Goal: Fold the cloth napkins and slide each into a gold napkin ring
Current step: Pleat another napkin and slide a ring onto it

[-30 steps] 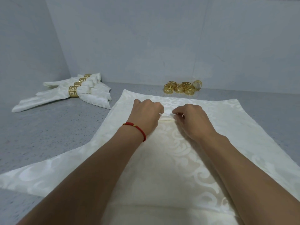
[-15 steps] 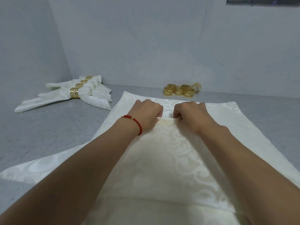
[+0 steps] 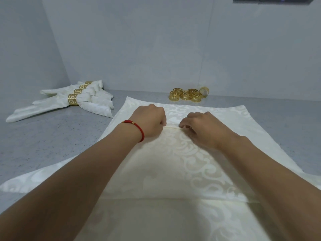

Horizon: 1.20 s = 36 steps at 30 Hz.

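A cream damask napkin [image 3: 225,122] lies spread on the grey table, its near part folded over toward the far edge. My left hand [image 3: 149,121], with a red bracelet at the wrist, and my right hand [image 3: 201,127] sit side by side at the middle of the cloth. Both pinch a narrow raised pleat [image 3: 172,126] that runs between them. Several loose gold napkin rings [image 3: 187,94] stand in a cluster at the back, beyond the napkin.
Several folded napkins in gold rings [image 3: 73,100] lie fanned at the back left near the wall corner. Grey walls close the table at the back and left. Bare grey tabletop [image 3: 43,141] shows to the left of the cloth.
Both hands have stayed on the pleat at the middle of the napkin, drifting slightly apart along it. The camera has tilted a little.
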### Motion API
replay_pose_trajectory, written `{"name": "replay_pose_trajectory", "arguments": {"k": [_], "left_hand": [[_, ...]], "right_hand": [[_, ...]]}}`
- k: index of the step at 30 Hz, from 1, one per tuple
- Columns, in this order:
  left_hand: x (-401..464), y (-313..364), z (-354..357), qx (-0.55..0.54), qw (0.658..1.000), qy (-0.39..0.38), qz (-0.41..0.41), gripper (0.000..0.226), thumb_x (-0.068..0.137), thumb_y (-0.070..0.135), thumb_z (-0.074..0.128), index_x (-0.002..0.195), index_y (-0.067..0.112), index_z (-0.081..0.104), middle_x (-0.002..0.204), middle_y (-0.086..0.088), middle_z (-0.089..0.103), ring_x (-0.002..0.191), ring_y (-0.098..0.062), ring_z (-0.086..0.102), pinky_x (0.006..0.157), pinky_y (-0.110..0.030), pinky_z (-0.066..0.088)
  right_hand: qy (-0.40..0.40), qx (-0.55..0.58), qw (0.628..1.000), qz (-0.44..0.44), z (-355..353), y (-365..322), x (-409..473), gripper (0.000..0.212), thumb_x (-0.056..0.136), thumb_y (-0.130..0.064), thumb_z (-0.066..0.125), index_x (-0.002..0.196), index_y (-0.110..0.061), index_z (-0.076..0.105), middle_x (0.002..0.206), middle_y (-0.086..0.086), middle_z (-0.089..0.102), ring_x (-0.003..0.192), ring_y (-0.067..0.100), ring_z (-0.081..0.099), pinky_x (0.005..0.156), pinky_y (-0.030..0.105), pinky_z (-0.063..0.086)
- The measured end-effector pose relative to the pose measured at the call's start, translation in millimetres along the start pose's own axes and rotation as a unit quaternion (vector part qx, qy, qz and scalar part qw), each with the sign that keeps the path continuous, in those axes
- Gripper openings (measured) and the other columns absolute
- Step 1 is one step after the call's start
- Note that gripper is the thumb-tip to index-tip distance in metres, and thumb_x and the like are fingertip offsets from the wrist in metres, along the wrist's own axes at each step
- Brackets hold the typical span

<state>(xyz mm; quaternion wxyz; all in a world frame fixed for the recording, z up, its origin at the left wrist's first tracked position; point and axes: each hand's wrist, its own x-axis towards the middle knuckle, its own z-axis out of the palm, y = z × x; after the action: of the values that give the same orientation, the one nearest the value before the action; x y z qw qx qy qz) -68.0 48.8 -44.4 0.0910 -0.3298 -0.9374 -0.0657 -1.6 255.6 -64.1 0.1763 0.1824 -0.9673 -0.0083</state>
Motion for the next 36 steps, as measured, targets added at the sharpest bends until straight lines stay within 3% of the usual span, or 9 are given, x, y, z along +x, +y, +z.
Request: {"name": "replay_pose_trajectory", "arguments": {"k": [4,7,10,12,14,17,20,30,36], "left_hand": [[-11.0,-3.2,19.4,-0.147,0.976,0.124,-0.102,0.02,0.09,0.019,0.059,0.098,0.028,0.075,0.083,0.009,0.066,0.093,-0.021,0.061,0.082,-0.036,0.052],[-16.3,-2.5,28.8,-0.169,0.965,0.167,-0.108,0.015,0.086,0.021,0.067,0.098,0.025,0.076,0.086,0.01,0.069,0.085,-0.014,0.063,0.078,-0.031,0.05],[-15.3,-3.2,26.6,-0.157,0.975,0.134,-0.085,0.011,0.086,0.016,0.065,0.078,0.022,0.07,0.078,0.003,0.056,0.071,-0.015,0.05,0.071,-0.03,0.041],[-14.9,-0.1,24.0,-0.128,0.983,0.109,-0.073,0.028,0.085,0.012,0.059,0.061,0.02,0.048,0.064,0.0,0.047,0.068,-0.018,0.04,0.069,-0.034,0.04],[-17.3,2.8,21.2,-0.07,0.988,0.11,-0.087,0.019,0.089,0.016,0.059,0.074,0.025,0.063,0.075,0.008,0.058,0.084,-0.018,0.045,0.08,-0.037,0.039],[-22.7,7.7,17.3,0.021,0.99,0.121,-0.074,0.026,0.08,0.001,0.057,0.079,0.027,0.057,0.081,0.009,0.06,0.09,-0.018,0.048,0.081,-0.036,0.031],[-24.7,11.4,6.2,0.06,0.996,0.048,-0.039,0.037,0.076,-0.007,0.054,0.084,0.029,0.058,0.092,0.009,0.062,0.092,-0.018,0.055,0.086,-0.036,0.029],[-25.7,2.4,10.6,-0.047,0.995,0.034,-0.077,0.024,0.093,0.027,0.063,0.117,0.026,0.067,0.108,0.002,0.067,0.104,-0.024,0.059,0.082,-0.032,0.044],[-30.3,8.3,4.2,0.016,0.996,0.053,-0.07,0.007,0.093,0.024,0.061,0.088,0.029,0.059,0.094,0.007,0.049,0.094,-0.018,0.043,0.085,-0.039,0.034]], "right_hand": [[0.079,0.187,0.968,0.15,8.9,-1.5,-4.6,0.023,0.101,-0.017,0.056,0.115,-0.019,0.074,0.104,-0.003,0.075,0.098,0.018,0.066,0.09,0.036,0.052],[0.092,0.175,0.967,0.162,19.3,-1.5,-4.5,0.015,0.099,-0.014,0.062,0.1,-0.011,0.077,0.099,0.006,0.071,0.097,0.023,0.062,0.09,0.039,0.052],[0.06,0.135,0.976,0.157,15.7,-2.0,-4.4,0.015,0.099,-0.02,0.064,0.106,-0.018,0.077,0.108,0.001,0.067,0.107,0.025,0.054,0.092,0.043,0.047],[0.052,0.089,0.984,0.148,11.7,-1.8,-5.1,0.012,0.1,-0.024,0.063,0.106,-0.022,0.073,0.105,-0.003,0.067,0.106,0.024,0.054,0.09,0.041,0.041],[0.06,0.061,0.989,0.122,7.5,-1.5,-5.7,0.007,0.097,-0.021,0.065,0.102,-0.022,0.069,0.101,-0.006,0.066,0.102,0.021,0.055,0.086,0.037,0.035],[0.063,0.034,0.993,0.089,0.7,-5.3,-8.1,0.015,0.086,-0.01,0.068,0.095,-0.023,0.066,0.092,-0.007,0.063,0.094,0.021,0.055,0.077,0.033,0.029],[0.012,0.005,0.997,0.072,-6.1,-9.8,-10.9,0.023,0.083,-0.007,0.066,0.097,-0.025,0.067,0.096,-0.007,0.062,0.094,0.021,0.056,0.075,0.034,0.03],[-0.009,0.125,0.982,0.144,-5.6,-7.1,-17.5,0.02,0.099,-0.024,0.065,0.118,-0.023,0.073,0.108,-0.002,0.061,0.102,0.021,0.056,0.09,0.042,0.049],[-0.013,0.092,0.986,0.14,-11.9,-11.4,-14.2,0.003,0.094,-0.022,0.065,0.095,-0.024,0.065,0.092,-0.011,0.062,0.092,0.018,0.058,0.083,0.037,0.039]]}}
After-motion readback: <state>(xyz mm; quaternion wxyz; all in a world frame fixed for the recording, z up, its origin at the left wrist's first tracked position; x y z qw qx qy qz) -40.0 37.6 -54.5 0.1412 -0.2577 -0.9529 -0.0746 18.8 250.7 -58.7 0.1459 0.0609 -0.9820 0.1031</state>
